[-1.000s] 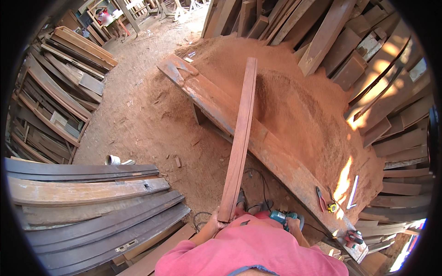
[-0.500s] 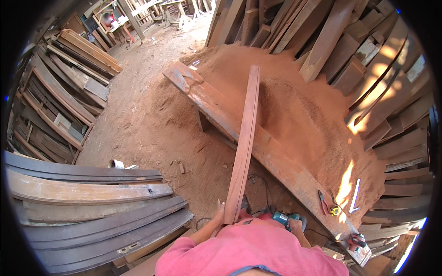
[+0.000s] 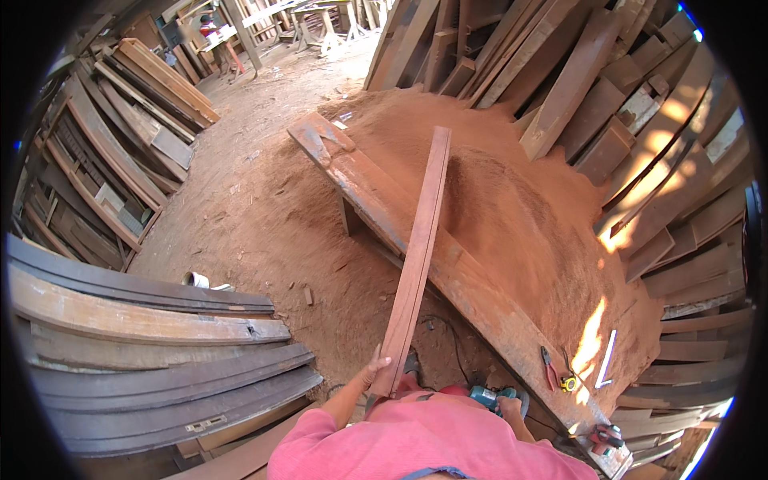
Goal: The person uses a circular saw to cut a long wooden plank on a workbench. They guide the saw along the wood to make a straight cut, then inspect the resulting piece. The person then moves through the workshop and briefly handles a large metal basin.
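Red-brown sawdust [image 3: 512, 200] covers much of the ground, and old planks [image 3: 570, 100] lean all around. From far off, I look down through the head camera. One long brown board [image 3: 420, 248] lies across the slanting bench [image 3: 496, 312], its near end close to the pink shirt [image 3: 448, 440]. The left hand [image 3: 374, 370] is at that end, fingers stretched out and not pinching; I can't tell how hard they press. The right hand [image 3: 509, 406] has its fingers curled around a green power tool [image 3: 483, 395], off to the board's right. So the board is set up and the tool is in hand. The tool isn't on the board, so I think work is left, but I can't tell how much.
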A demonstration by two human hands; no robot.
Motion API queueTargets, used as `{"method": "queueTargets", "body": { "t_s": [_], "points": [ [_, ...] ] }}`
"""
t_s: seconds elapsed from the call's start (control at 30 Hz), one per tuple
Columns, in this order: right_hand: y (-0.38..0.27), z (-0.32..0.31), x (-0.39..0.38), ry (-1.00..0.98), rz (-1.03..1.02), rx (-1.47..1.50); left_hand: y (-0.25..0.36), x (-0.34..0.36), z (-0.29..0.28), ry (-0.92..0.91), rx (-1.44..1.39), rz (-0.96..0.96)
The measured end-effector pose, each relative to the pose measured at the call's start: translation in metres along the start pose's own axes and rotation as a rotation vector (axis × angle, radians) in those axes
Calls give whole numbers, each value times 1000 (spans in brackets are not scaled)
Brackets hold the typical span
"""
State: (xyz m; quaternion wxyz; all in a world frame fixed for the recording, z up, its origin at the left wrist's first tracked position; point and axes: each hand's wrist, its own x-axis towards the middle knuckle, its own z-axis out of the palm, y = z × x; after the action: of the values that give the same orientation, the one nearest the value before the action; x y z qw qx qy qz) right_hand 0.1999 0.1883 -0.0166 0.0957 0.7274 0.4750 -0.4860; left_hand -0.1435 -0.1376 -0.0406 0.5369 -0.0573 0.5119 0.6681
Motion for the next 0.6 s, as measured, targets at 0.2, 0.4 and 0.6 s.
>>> {"method": "queueTargets", "body": {
  "t_s": [0.2, 0.4, 0.6],
  "points": [
    [33, -19, 24, -67, 20, -71, -8, -4, 48, 61, 19, -20],
    [67, -47, 49, -102, -39, -44, -61, 22, 133, -29, -151, 53],
    [68, -75, 46, -107, -33, -85, -103, 71, 202, 31, -47, 249]
  ]
}}
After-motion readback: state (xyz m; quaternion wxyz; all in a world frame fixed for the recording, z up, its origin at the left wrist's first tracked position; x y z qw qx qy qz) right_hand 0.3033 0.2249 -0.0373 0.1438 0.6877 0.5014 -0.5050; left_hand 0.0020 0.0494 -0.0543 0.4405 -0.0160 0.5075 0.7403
